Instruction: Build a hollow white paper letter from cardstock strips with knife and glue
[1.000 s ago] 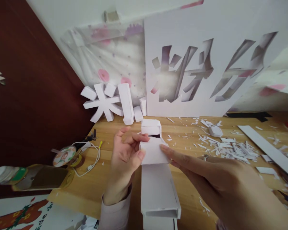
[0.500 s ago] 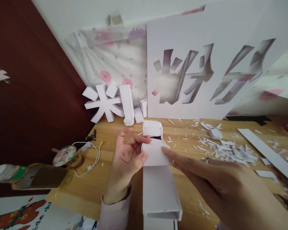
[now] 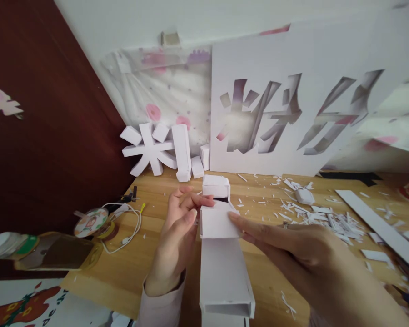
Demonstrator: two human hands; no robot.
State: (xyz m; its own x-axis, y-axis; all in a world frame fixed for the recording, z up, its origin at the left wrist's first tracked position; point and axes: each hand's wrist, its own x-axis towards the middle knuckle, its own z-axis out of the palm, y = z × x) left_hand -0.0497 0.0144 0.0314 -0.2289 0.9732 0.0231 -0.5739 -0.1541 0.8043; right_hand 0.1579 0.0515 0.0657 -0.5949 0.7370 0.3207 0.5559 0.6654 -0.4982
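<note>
A long white foam-board form (image 3: 222, 268), hollow at its near end, stands in the middle of the wooden table, with a white panel (image 3: 220, 222) across its upper part. A dark gap shows between that panel and the block-like far end. My left hand (image 3: 177, 231) is at the left side, fingertips bent against the panel's upper left edge and the thumb raised off its face. From the right, my right hand (image 3: 293, 254) presses an index fingertip on the panel's right edge; its other fingers are folded below, partly hidden.
White foam-board character pieces (image 3: 152, 150) lean at the back left beside an upright board with cut-out characters (image 3: 221, 159). White scraps (image 3: 337, 225) and a long strip (image 3: 375, 222) lie right. A bottle (image 3: 54, 252), a round tub (image 3: 92, 221) and a white cable (image 3: 138, 222) lie left.
My left thumb has lifted away from the panel's face. My right index finger stays on the right edge. The whole view has shifted slightly.
</note>
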